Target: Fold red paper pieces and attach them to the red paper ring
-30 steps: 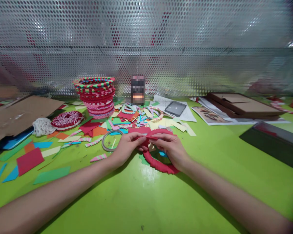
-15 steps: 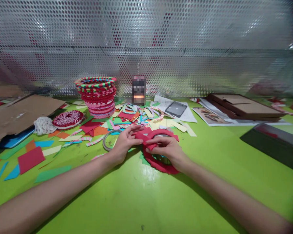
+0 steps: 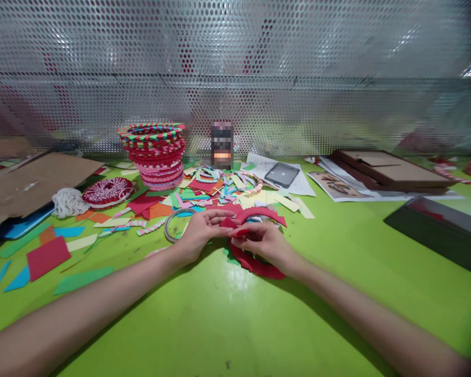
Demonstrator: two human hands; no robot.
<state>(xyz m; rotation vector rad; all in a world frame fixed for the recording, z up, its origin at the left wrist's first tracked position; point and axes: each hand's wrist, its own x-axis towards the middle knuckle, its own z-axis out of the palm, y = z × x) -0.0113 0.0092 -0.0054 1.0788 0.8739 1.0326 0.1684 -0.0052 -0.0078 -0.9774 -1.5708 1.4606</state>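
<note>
A red paper ring (image 3: 259, 267) with a wavy edge lies on the green tabletop, green paper (image 3: 230, 256) showing under its left side. At its upper left, my left hand (image 3: 199, 234) pinches red paper (image 3: 227, 223) between thumb and fingers. My right hand (image 3: 270, 244) reaches over the ring, thumb and fingers closed on red paper close to the left fingertips. Whether this pinched paper is a separate strip or part of the ring, I cannot tell. The right hand hides much of the ring's middle. A grey tape roll (image 3: 172, 226) lies just left of my left hand.
Cut coloured paper (image 3: 49, 257) is scattered left and behind. A woven paper basket (image 3: 153, 157), red-white round piece (image 3: 108, 192) and white yarn (image 3: 69, 202) stand at left. A tablet (image 3: 281, 174), brown boxes (image 3: 392, 170) and a dark box (image 3: 439, 235) lie right.
My right fingers have turned slightly and pressed down the red paper flap. Both hands stay nearly in place, and the view has shifted a little.
</note>
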